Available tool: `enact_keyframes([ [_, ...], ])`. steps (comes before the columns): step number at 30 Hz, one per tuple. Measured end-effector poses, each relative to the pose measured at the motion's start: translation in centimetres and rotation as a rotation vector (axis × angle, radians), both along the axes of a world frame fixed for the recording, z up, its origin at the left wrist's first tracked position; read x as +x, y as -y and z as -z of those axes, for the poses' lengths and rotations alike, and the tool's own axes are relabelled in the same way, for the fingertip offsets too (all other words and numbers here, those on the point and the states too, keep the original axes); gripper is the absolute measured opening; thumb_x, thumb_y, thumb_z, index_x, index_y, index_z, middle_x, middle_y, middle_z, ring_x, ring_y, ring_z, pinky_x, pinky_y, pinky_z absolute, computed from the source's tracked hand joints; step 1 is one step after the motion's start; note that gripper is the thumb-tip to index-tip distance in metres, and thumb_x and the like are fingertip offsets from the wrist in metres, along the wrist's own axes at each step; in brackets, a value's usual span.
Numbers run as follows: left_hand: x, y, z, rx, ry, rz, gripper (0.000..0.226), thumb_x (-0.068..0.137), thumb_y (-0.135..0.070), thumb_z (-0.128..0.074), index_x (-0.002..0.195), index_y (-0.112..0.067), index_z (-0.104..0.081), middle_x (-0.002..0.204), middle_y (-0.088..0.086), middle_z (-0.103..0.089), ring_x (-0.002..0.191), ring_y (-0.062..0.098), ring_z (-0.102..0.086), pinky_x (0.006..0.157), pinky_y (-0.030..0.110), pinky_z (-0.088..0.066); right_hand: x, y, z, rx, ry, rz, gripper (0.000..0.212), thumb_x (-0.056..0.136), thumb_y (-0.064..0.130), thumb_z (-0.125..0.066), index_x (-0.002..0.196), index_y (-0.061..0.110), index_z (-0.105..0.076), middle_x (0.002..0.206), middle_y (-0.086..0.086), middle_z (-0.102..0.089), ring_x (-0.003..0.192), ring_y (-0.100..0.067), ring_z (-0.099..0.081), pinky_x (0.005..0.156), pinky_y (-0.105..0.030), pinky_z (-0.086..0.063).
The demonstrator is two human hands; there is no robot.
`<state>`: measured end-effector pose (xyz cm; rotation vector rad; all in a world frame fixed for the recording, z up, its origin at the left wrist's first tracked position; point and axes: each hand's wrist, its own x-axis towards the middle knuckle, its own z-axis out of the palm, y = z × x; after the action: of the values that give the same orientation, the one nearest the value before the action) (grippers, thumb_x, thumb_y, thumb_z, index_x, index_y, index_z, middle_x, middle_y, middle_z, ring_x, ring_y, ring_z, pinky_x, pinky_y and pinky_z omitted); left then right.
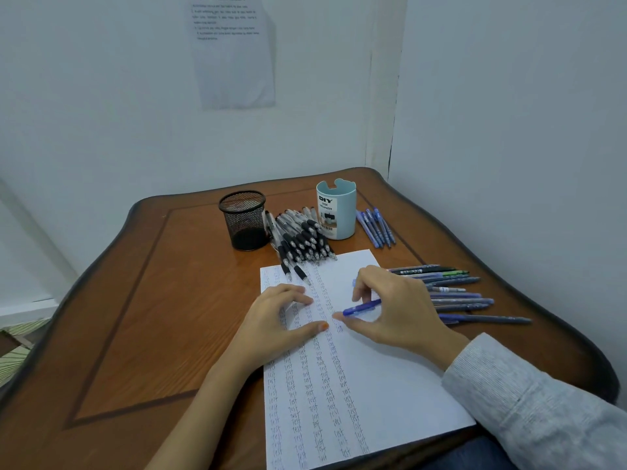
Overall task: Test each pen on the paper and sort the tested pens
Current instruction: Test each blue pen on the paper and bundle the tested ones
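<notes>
A white paper covered with columns of the word "test" lies on the wooden table. My left hand rests on the paper's left part, fingers spread and flat. My right hand holds a blue pen over the paper's upper middle, the pen lying sideways across the palm between the curled fingers and the thumb. A heap of black-grip pens lies above the paper. Several blue pens lie right of the blue cup. More mixed pens lie right of the paper.
A black mesh pen cup stands at the back, left of the black pens. A light blue desk organizer cup stands at the back centre. Walls close in behind and to the right; a printed sheet hangs on the back wall.
</notes>
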<state>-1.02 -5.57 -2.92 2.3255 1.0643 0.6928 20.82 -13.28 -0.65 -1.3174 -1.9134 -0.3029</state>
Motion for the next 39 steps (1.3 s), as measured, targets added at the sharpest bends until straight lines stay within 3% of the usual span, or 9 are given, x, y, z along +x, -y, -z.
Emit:
enact_keyframes([
  [3, 0.0, 0.0, -0.1, -0.004, 0.001, 0.007, 0.068, 0.06, -0.083, -0.055, 0.11, -0.037, -0.064, 0.126, -0.024, -0.051, 0.12, -0.005, -0.041, 0.1, 0.022, -0.031, -0.5, -0.1, 0.2, 0.052, -0.159, -0.054, 0.015, 0.087, 0.016, -0.067, 0.088, 0.016, -0.052, 0.075, 0.001, -0.054, 0.056, -0.006, -0.047, 0.042, -0.024, -0.043],
  [6, -0.1, 0.1, -0.2, -0.009, -0.002, 0.017, 0.066, 0.063, -0.08, -0.058, 0.112, -0.035, -0.064, 0.127, -0.024, -0.05, 0.12, -0.006, -0.04, 0.099, 0.02, -0.029, -1.4, 0.5, -0.8, -0.053, -0.634, -0.188, 0.005, 0.096, 0.032, -0.043, 0.095, 0.026, -0.042, 0.081, -0.008, -0.054, 0.048, -0.017, -0.05, 0.042, -0.039, -0.044],
  [11, -0.2, -0.1, 0.1, 0.006, -0.014, 0.027, 0.067, 0.064, -0.081, -0.055, 0.112, -0.035, -0.063, 0.127, -0.023, -0.05, 0.119, -0.008, -0.04, 0.1, 0.021, -0.03, -1.7, 0.5, -1.9, -0.587, -1.177, -0.132, 0.075, 0.098, 0.058, -0.022, 0.088, 0.001, -0.069, 0.064, -0.016, -0.062, 0.046, -0.02, -0.048, 0.041, -0.024, -0.041],
  [13, -0.1, -0.1, 0.1, 0.016, -0.012, 0.028, 0.067, 0.065, -0.08, -0.055, 0.112, -0.034, -0.064, 0.127, -0.023, -0.05, 0.119, -0.008, -0.04, 0.1, 0.022, -0.031, -2.0, 0.5, -1.8, -0.752, -1.32, -0.101, 0.063, 0.098, 0.048, -0.039, 0.08, -0.004, -0.07, 0.062, -0.019, -0.061, 0.04, -0.017, -0.047, 0.037, -0.023, -0.039],
  [16, -0.1, -0.1, 0.1, 0.02, -0.007, 0.034, 0.066, 0.065, -0.079, -0.055, 0.112, -0.034, -0.064, 0.127, -0.02, -0.051, 0.12, -0.006, -0.04, 0.102, 0.023, -0.031, -2.5, 0.2, -0.9, -0.683, -1.311, -0.087, 0.031, 0.083, 0.024, -0.071, 0.062, 0.007, -0.055, 0.058, -0.014, -0.056, 0.035, -0.012, -0.042, 0.034, -0.02, -0.034],
  [19, -0.1, -0.1, 0.2, 0.023, -0.005, 0.041, 0.064, 0.067, -0.078, -0.056, 0.113, -0.033, -0.063, 0.127, -0.019, -0.051, 0.12, -0.006, -0.04, 0.102, 0.022, -0.031, -3.1, -0.2, -0.5, -0.642, -1.279, -0.012, 0.046, 0.08, 0.033, -0.074, 0.058, 0.012, -0.04, 0.045, -0.007, -0.05, 0.029, -0.013, -0.035, 0.033, -0.014, -0.025],
  [26, -0.1, -0.2, 0.2, 0.037, -0.028, 0.032, 0.067, 0.067, -0.079, -0.053, 0.114, -0.033, -0.062, 0.129, -0.019, -0.05, 0.122, -0.004, -0.04, 0.105, 0.026, -0.032, -3.8, -0.2, -0.5, -0.577, -1.07, 0.186, 0.055, 0.075, 0.039, -0.079, 0.048, 0.013, -0.04, 0.041, -0.011, -0.052, 0.025, -0.016, -0.035, 0.032, -0.016, -0.028],
  [31, 0.1, 0.0, 0.1, 0.04, -0.015, 0.03, 0.065, 0.069, -0.077, -0.057, 0.113, -0.031, -0.064, 0.128, -0.017, -0.051, 0.121, -0.002, -0.041, 0.105, 0.028, -0.033, -3.7, -1.1, 0.4, -0.493, -0.978, 0.133, 0.047, 0.082, -0.01, -0.056, 0.047, 0.011, -0.033, 0.042, -0.002, -0.028, 0.03, -0.013, -0.039, 0.033, -0.018, -0.035],
  [39, 0.2, 0.3, -0.1, 0.057, -0.015, 0.032, 0.062, 0.069, -0.07, -0.057, 0.114, -0.027, -0.065, 0.128, -0.014, -0.053, 0.121, 0.001, -0.042, 0.105, 0.029, -0.034, -3.9, -1.0, 0.9, -0.458, -0.942, 0.025, 0.042, 0.08, -0.014, -0.053, 0.048, 0.007, -0.035, 0.042, 0.003, -0.028, 0.036, -0.02, -0.043, 0.035, -0.018, -0.037],
])
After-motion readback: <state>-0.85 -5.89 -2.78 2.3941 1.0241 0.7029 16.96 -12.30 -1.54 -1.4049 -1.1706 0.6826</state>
